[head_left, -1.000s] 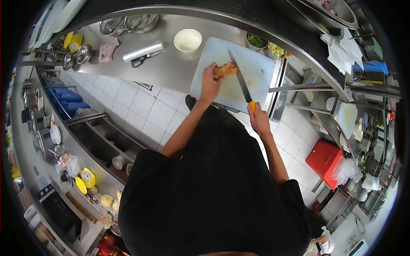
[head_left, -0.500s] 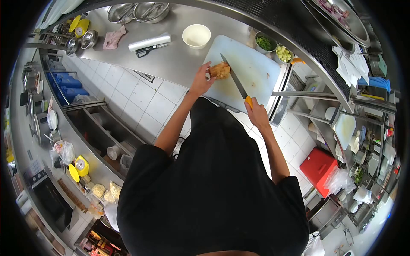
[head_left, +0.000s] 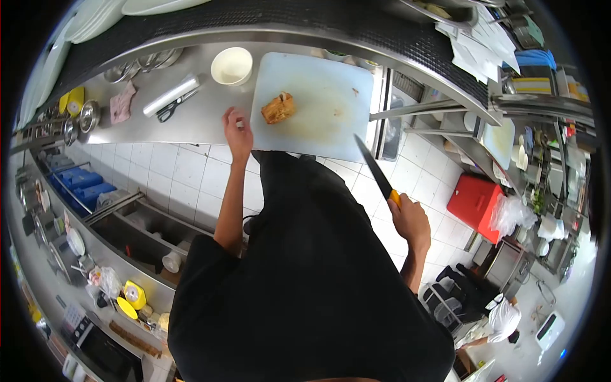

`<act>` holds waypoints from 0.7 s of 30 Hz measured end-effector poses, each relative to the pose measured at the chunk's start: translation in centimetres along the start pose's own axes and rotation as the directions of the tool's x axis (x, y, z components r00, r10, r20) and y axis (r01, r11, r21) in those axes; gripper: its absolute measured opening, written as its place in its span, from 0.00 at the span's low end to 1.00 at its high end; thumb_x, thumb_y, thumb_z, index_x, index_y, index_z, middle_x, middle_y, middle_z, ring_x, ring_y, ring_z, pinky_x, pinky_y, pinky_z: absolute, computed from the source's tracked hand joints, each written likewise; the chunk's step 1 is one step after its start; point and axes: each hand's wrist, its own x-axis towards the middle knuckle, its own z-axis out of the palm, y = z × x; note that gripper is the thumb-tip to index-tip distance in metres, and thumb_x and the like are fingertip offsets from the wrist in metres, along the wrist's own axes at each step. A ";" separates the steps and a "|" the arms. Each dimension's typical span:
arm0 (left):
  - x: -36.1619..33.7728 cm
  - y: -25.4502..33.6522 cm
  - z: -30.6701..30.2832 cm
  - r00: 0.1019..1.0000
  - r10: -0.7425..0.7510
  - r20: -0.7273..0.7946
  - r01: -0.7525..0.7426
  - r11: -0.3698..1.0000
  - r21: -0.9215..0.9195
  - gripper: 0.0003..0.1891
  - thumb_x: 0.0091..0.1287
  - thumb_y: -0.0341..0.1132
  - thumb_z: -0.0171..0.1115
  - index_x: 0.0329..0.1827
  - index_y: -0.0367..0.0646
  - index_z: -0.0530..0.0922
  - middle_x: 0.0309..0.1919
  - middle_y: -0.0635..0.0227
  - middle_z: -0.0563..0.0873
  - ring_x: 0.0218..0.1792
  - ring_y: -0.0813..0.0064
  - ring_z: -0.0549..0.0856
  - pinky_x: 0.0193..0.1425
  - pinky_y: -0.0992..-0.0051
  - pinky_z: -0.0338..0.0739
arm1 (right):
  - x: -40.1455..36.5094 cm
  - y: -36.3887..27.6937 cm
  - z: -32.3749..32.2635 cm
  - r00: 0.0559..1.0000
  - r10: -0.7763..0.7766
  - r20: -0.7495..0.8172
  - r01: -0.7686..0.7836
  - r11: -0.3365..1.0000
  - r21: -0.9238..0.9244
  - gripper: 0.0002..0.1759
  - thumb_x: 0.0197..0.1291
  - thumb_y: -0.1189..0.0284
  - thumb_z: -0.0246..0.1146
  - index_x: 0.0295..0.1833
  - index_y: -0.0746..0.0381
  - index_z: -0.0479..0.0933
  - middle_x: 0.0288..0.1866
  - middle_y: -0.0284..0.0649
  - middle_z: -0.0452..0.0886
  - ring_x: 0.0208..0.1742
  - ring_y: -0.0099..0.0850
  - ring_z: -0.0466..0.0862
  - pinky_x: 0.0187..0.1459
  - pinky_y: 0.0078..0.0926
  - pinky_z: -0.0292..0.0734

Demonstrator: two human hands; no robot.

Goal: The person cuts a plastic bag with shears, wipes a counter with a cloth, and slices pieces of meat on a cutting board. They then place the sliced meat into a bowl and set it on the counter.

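My right hand [head_left: 410, 219] is closed round the yellow handle of a long kitchen knife [head_left: 374, 167]. The blade points up and left, off the cutting board's right front corner. On the pale blue cutting board [head_left: 318, 83] lies a browned chunk of cooked food [head_left: 278, 109], perhaps meat, which neither hand touches. Just left of the board, above the counter's front edge, is my left hand [head_left: 238, 134]. Its fingers are loosely bent and apart, and I see nothing held in them. A white bowl [head_left: 231, 67] stands behind that hand.
Left on the steel counter are a roll of cling film [head_left: 170, 95], scissors [head_left: 175, 107] and a pink cloth [head_left: 122, 104]. A shelf [head_left: 305, 27] overhangs the back. A red bin [head_left: 474, 205] stands at right. Another person [head_left: 503, 318] is at lower right.
My left hand has let go of the browned food and drawn back left. My right hand has carried the knife off the board to the right. The view has shifted too.
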 end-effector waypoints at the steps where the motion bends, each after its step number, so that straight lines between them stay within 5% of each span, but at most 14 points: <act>1: -0.2 0.3 -0.1 1.000 0.016 -0.025 -0.015 0.999 0.028 0.21 0.67 0.21 0.61 0.63 0.39 0.74 0.62 0.50 0.76 0.52 0.60 0.83 0.44 0.69 0.83 | -0.5 0.2 0.0 0.998 0.065 -0.016 -0.065 0.998 -0.027 0.22 0.76 0.53 0.55 0.48 0.64 0.76 0.36 0.58 0.85 0.41 0.58 0.87 0.43 0.53 0.81; 3: -0.8 -0.7 -1.0 0.996 -0.082 0.044 0.077 0.991 0.111 0.36 0.64 0.18 0.58 0.78 0.39 0.61 0.67 0.48 0.69 0.58 0.55 0.80 0.50 0.64 0.83 | -0.2 0.7 1.2 0.989 0.132 -0.067 -0.134 0.990 -0.038 0.22 0.76 0.54 0.54 0.48 0.65 0.76 0.35 0.57 0.85 0.41 0.57 0.87 0.44 0.53 0.82; 6: -1.4 0.0 -1.0 0.973 -0.216 0.082 0.208 0.973 0.095 0.33 0.65 0.19 0.59 0.75 0.38 0.64 0.64 0.49 0.71 0.57 0.55 0.79 0.50 0.64 0.84 | 1.9 1.7 3.2 0.982 0.171 -0.085 -0.176 0.983 -0.050 0.23 0.77 0.55 0.53 0.47 0.67 0.76 0.38 0.57 0.86 0.42 0.55 0.88 0.45 0.53 0.83; 16: -0.7 2.1 -0.8 0.990 -0.088 0.112 0.080 0.994 0.079 0.19 0.71 0.27 0.61 0.64 0.40 0.75 0.59 0.51 0.76 0.57 0.54 0.79 0.52 0.62 0.82 | 15.6 3.4 9.6 0.991 0.127 -0.039 -0.127 0.992 0.007 0.24 0.73 0.57 0.53 0.51 0.70 0.79 0.48 0.59 0.87 0.52 0.56 0.87 0.55 0.53 0.82; 21: -1.0 2.7 -1.4 0.993 -0.070 0.094 0.063 0.995 0.076 0.15 0.70 0.26 0.60 0.59 0.43 0.80 0.57 0.55 0.79 0.54 0.59 0.81 0.50 0.66 0.83 | 22.5 4.3 12.6 0.999 0.037 -0.019 -0.037 0.999 -0.037 0.24 0.72 0.57 0.53 0.41 0.68 0.84 0.35 0.54 0.88 0.39 0.47 0.91 0.47 0.47 0.84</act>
